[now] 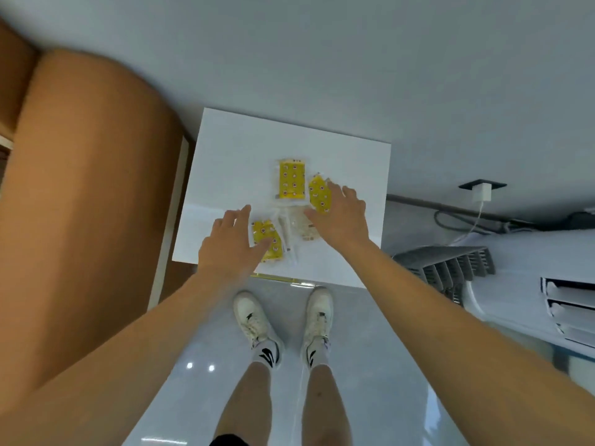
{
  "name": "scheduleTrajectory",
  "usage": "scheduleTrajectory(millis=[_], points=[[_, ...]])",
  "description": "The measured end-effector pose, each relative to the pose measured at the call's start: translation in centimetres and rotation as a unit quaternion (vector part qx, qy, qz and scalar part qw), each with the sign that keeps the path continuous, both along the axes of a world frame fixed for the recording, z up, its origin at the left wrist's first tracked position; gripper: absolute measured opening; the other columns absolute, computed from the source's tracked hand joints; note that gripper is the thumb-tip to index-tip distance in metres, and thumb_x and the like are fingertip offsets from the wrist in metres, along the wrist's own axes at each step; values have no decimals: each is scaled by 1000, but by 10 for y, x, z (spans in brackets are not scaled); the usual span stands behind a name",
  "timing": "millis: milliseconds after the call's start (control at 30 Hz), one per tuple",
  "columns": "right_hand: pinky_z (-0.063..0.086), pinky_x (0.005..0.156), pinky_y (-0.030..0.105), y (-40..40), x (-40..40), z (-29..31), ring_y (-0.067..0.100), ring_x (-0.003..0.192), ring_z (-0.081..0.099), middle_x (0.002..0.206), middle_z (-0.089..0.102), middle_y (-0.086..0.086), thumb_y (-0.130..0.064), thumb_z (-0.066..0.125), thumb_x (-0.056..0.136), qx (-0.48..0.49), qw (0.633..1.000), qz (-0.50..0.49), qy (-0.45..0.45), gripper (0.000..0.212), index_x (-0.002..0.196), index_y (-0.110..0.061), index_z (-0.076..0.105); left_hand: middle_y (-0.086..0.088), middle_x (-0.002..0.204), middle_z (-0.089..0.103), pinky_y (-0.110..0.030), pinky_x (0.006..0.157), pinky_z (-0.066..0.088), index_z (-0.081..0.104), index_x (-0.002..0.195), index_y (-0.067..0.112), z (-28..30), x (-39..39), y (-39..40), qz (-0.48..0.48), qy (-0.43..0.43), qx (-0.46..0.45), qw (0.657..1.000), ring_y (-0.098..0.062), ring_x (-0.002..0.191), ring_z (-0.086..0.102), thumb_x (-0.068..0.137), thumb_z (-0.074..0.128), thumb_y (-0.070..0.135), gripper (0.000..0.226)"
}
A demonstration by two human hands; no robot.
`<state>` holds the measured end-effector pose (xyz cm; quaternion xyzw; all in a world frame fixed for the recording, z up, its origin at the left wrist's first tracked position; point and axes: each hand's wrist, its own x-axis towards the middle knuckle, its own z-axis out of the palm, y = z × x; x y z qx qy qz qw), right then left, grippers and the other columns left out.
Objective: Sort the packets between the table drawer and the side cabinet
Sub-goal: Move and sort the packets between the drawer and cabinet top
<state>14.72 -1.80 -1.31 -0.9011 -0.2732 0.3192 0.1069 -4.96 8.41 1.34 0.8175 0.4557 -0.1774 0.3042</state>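
Observation:
Several packets lie on a small white table (231, 149). A yellow packet (291, 179) sits flat near the middle. A second yellow packet (318, 193) lies to its right, partly under my right hand (341, 217), whose fingers are spread and relaxed over it. A pale clear packet (301, 228) lies between my hands. My left hand (230, 244) hovers with straight fingers at the left, its thumb touching a third yellow packet (269, 241). Neither hand grips anything.
A brown wooden cabinet (90, 188) stands close on the left of the table. A white appliance with vents (515, 278), a cable and a wall plug (481, 192) are on the right. My feet in white shoes (283, 317) stand on the glossy floor at the table's front edge.

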Motion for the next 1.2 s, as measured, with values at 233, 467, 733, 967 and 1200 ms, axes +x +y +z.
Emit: scheduleTrajectory(millis=[233,467,733,967,1200], points=[[44,93,50,44,21,-17,34,131,33,141,33,8,-82,70,65,-51,993,-106,-9,105,146,-26,33,-12,134,34,-52,93,47,23,147,15,-38,37,-17,199,65,-38,977,-39,125,40,69,70,77,110],[41,91,50,66,9,-31,34,126,38,138,34,10,-78,77,59,-76,992,-74,-69,106,139,-24,33,-10,136,31,-46,85,51,5,155,16,-53,51,-36,208,68,-8,976,-38,122,40,62,86,63,133],[46,82,38,55,49,-41,29,106,61,124,50,6,-49,85,74,6,995,-104,1,75,126,-18,42,-13,132,46,-51,95,47,15,152,17,-58,36,-20,238,14,1,971,-36,127,42,63,91,50,122],[59,76,35,46,88,-41,18,87,68,97,66,-1,-28,87,75,46,979,-171,104,34,96,-18,63,-3,109,58,-47,86,52,32,122,22,-52,31,9,296,-34,-20,954,-30,101,61,66,94,32,85],[59,72,35,32,95,-31,19,90,70,104,71,5,-3,81,82,104,952,-200,206,29,90,-21,60,-1,103,60,-35,69,50,33,115,25,-46,22,26,329,-91,-70,937,-25,93,60,65,95,19,80]])
